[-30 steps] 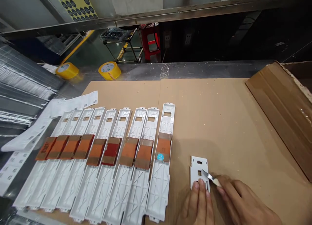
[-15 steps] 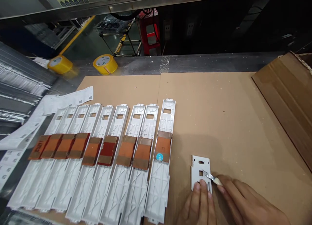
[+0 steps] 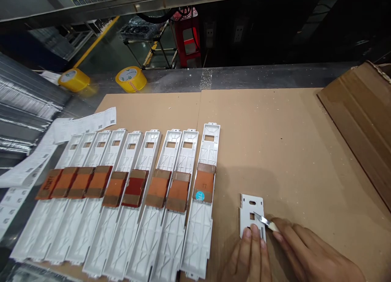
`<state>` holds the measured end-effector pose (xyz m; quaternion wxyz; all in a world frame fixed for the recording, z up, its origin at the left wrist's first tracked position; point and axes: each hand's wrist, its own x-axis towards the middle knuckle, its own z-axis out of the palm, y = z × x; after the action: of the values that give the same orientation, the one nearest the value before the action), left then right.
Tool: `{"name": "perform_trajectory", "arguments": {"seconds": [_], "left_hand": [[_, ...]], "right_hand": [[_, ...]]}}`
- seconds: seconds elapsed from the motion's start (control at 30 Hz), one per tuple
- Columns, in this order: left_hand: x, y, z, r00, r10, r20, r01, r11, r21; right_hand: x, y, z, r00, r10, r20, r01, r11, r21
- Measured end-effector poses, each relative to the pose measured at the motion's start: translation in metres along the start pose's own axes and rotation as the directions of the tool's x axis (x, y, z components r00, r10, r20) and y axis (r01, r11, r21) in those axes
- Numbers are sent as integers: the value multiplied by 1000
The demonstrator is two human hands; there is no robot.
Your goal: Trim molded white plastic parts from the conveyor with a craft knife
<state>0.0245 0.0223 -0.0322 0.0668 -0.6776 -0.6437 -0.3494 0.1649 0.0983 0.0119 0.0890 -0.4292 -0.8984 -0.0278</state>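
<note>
A small white plastic plate with several cut-outs lies on the brown board at the lower right. My left hand holds its near end down, fingertips pressed together on top, covering that part. In my right hand is a small craft knife with a pale handle, pinched between thumb and fingers. The blade tip touches or hovers just over the plate beside its square hole; I cannot tell which. Left of my hands lies the nearest long white plastic strip, with a brown-orange block across it.
Several more white strips with similar blocks lie in a row to the left. Two yellow tape rolls stand at the back. Printed paper lies at far left, and a cardboard box borders the right side.
The view has shifted very slightly. Both hands, the knife and the plate stay in nearly the same place.
</note>
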Motion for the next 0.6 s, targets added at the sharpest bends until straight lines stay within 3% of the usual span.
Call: {"name": "perform_trajectory", "arguments": {"seconds": [0.3, 0.6], "left_hand": [[0, 0, 0, 1000, -4, 11, 4, 1000, 6], [1, -1, -2, 1000, 7, 31, -7, 1000, 6]], "right_hand": [[-1, 1, 0, 999, 12, 38, -13, 1000, 26], [15, -3, -9, 999, 35, -21, -34, 998, 58]]}}
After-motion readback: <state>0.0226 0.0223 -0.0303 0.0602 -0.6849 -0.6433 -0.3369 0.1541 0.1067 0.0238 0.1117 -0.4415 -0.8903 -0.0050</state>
